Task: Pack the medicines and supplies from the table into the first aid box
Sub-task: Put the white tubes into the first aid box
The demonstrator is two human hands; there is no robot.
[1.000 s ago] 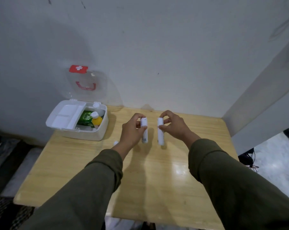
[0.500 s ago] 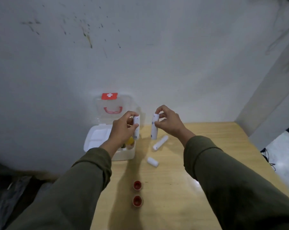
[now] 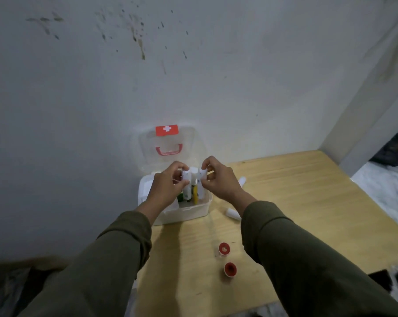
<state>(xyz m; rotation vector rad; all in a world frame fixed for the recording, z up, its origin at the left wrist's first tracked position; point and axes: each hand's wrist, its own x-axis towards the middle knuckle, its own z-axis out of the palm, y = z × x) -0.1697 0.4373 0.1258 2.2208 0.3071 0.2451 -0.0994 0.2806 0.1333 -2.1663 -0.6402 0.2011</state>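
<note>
The white first aid box point(image 3: 189, 211) stands open at the table's back left, its clear lid point(image 3: 168, 143) with a red cross label leaning on the wall. My left hand point(image 3: 168, 186) grips one white tube point(image 3: 186, 184) upright over the box's opening. My right hand point(image 3: 218, 179) grips a second white tube point(image 3: 202, 185) right beside it. Between the tubes a white-capped bottle and a yellow item point(image 3: 195, 192) show inside the box, with something green partly hidden under my left hand.
On the wooden table point(image 3: 307, 202) lie a white tube point(image 3: 233, 213) right of the box and another point(image 3: 242, 180) behind my right wrist. Two small red-centred rolls point(image 3: 223, 248) point(image 3: 230, 269) sit nearer me. A wall runs behind; the table's right edge drops to the floor.
Both hands have carried their tubes left and down from beside the box until they hang over its opening, closer together. The view has shifted with my head.
</note>
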